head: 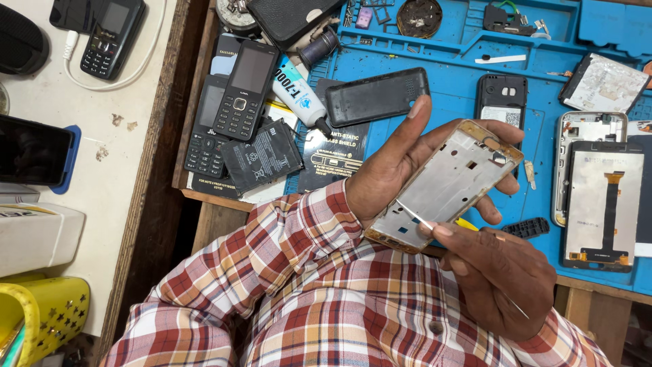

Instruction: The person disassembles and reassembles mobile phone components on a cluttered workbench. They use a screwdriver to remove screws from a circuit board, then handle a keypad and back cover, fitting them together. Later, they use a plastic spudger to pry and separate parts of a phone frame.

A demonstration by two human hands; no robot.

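Below, a blue repair mat (435, 88) covered the tabletop, left hand (401, 170) held a bare metal phone frame (445, 187) above it, fingers wrapped round its edges, right hand (499, 278) pinched thin tweezers (415, 216) touching the frame's lower end.

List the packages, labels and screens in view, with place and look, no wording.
Glue tube: white with blue print, dark nozzle, lying beside the keypad phones.
Black pouch: flat, white lettering, on the blue mat's left edge.
Battery: black, white markings, tilted, left of the pouch.
Keypad phone: black, dark screen.
Sticker: white, inside the open black phone.
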